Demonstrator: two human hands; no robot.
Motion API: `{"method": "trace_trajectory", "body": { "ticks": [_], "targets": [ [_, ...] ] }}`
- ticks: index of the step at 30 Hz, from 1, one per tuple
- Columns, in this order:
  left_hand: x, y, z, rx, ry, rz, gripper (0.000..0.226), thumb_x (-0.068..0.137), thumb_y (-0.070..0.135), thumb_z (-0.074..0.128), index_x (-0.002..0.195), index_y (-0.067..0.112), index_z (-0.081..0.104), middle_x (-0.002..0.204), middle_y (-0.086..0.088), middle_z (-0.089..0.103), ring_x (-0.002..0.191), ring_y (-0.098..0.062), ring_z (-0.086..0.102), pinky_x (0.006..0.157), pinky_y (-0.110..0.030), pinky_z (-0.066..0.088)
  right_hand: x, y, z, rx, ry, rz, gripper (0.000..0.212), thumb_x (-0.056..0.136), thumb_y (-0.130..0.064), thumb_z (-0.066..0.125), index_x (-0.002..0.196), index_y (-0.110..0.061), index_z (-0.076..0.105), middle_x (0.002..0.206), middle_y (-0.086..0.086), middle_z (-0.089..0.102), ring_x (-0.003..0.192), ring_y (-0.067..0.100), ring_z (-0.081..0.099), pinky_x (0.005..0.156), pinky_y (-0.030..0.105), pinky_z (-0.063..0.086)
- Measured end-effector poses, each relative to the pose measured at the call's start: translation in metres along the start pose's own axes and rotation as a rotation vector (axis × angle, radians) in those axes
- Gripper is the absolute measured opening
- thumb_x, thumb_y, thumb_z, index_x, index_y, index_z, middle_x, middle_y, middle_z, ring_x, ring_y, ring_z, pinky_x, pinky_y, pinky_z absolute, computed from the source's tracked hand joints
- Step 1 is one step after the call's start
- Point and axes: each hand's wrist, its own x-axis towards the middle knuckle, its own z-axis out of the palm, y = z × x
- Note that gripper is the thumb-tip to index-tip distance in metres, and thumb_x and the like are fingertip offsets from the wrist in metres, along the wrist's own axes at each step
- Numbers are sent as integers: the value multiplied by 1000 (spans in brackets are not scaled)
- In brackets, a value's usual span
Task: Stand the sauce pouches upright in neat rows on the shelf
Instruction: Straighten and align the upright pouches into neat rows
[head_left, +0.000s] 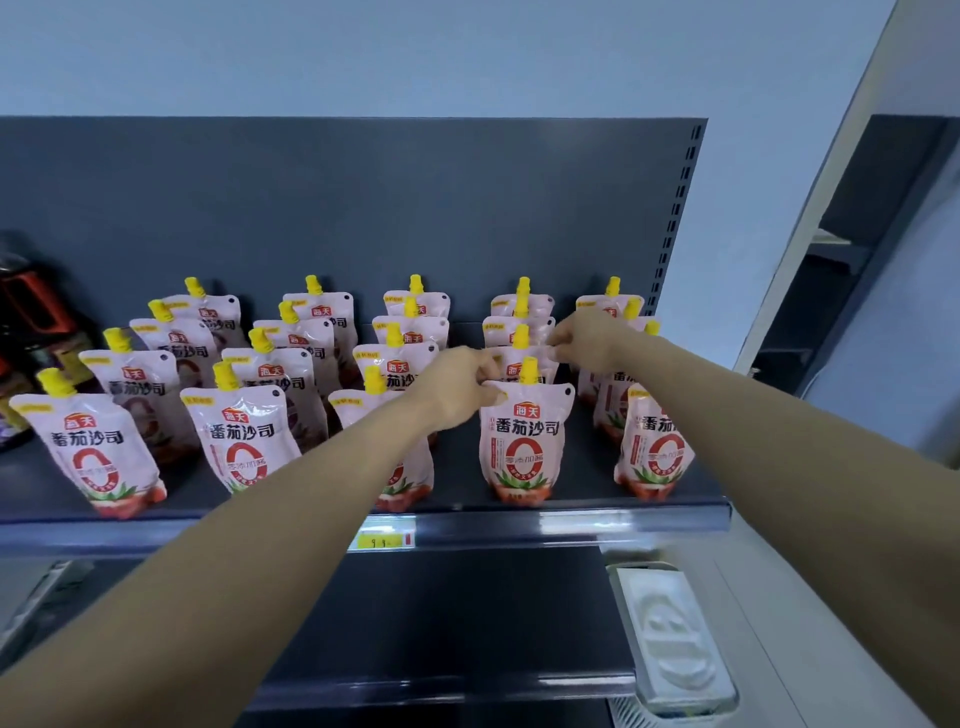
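So the pink-and-white plastic sauce pouches with yellow screw caps (244, 441) are all standing upright on the dark grey metal shelf (584, 467), five rows running front to back, labels facing out. Spacing looks a bit uneven, and the leftmost rows fan out at a slant.

All the handling is in the fourth row from the left. The left hand (457, 387) has its fingers (489, 371) curled onto the top left corner of the front pouch (524, 447), and it looks like a pinch between thumb and forefinger. The right hand (587, 338) is clenched with its fingertips (555, 345) pinching the top right corner of the second pouch (515, 370), right behind the front one. Honestly the two corners sit so close I can't swear which pouch the left is really on.

The left forearm crosses in front of the third row and the right forearm covers part of the fifth.

Off to the far left are some dark glass bottles (21, 312). A yellow price tag (382, 541) sits in the shelf's front rail, and lower right is a white moulded plastic tray (670, 649) beside the lower shelf (467, 613).
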Motion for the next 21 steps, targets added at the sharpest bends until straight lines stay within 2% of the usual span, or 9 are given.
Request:
{"method": "trace_trajectory", "body": {
  "ticks": [1, 3, 5, 8, 11, 13, 16, 19, 21],
  "targets": [
    [2, 0, 2, -5, 12, -2, 15, 83, 14, 66, 90, 1, 68, 86, -9, 66, 82, -22, 59, 78, -33, 46, 4, 0, 2, -34, 1, -8, 33, 97, -21, 45, 69, -10, 59, 76, 6, 56, 86, 29, 54, 67, 31, 44],
    [3, 1, 5, -14, 38, -8, 14, 83, 15, 67, 84, 1, 70, 79, -6, 63, 75, -19, 56, 72, -29, 43, 8, -1, 4, -67, 8, -4, 42, 97, -21, 44, 56, -18, 40, 63, -1, 38, 79, 22, 45, 52, 24, 29],
    [4, 1, 6, -9, 51, -8, 12, 83, 14, 66, 80, 3, 70, 77, -5, 64, 74, -18, 56, 73, -29, 44, 11, 0, 4, -51, 18, 11, 40, 96, -20, 46, 56, -21, 38, 62, -2, 38, 79, 22, 45, 52, 22, 29],
    [5, 3, 6, 24, 47, -11, 11, 83, 13, 66, 77, 5, 70, 78, -7, 65, 77, -20, 59, 77, -33, 48, 14, 1, 6, -91, 24, -22, 43, 95, -18, 44, 53, -15, 38, 59, 1, 35, 74, 23, 44, 56, 30, 31],
    [7, 2, 6, 31, 39, -21, 12, 84, 12, 65, 76, 5, 69, 75, -3, 62, 74, -14, 54, 77, -30, 45, 13, 4, 5, -74, 11, -40, 43, 95, -15, 44, 53, -14, 39, 59, 0, 35, 66, 20, 42, 57, 29, 33],
    [7, 3, 4, 42, 16, -26, 14, 83, 14, 66, 81, 2, 70, 79, -4, 65, 79, -15, 56, 80, -30, 45, 11, 8, 0, 22, 35, -46, 37, 92, -13, 47, 55, -11, 47, 60, 4, 44, 70, 22, 45, 65, 33, 39],
    [9, 9, 0, 19, 30, -18, 15, 81, 16, 69, 87, 2, 69, 97, -11, 70, 95, -24, 63, 88, -39, 51, 5, 21, -20, 107, 157, -52, 29, 90, -15, 51, 71, 4, 59, 72, 21, 58, 71, 31, 50, 67, 34, 45],
    [13, 19, -2, 40, 49, 10, 15, 81, 14, 67, 95, 6, 65, 103, -11, 69, 96, -25, 63, 89, -39, 51, -12, 43, -48, 101, 255, -35, 32, 91, -30, 55, 70, -8, 64, 65, 5, 59, 72, 27, 54, 61, 28, 40],
    [16, 25, -1, 70, 58, 27, 21, 82, 15, 66, 102, 10, 63, 105, -8, 67, 97, -23, 62, 89, -38, 51, -25, 64, -62, 87, 251, -3, 35, 90, -39, 57, 75, -10, 69, 72, 4, 63, 76, 23, 56, 64, 27, 41]
  ]
}}
